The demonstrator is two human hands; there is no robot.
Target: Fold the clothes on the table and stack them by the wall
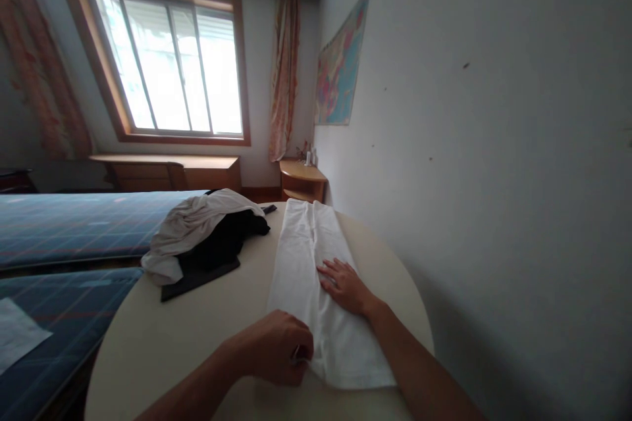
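Observation:
A white folded garment (296, 256) lies lengthwise on a round cream table (197, 355), laid out as a long strip with a crease down its middle. My left hand (281, 345) is closed at the strip's near left corner, pinching a bit of the white fabric. Farther up, my right hand (345, 286) rests flat on the right half, fingers stretched out. Which kind of garment it is cannot be made out.
A heap of clothes, a light grey garment (197, 217) over a black one (212, 250), sits at the table's left edge with a dark flat item (197, 281) beneath. Plaid-covered beds (74, 230) adjoin on the left. A white wall (494, 177) stands close on the right.

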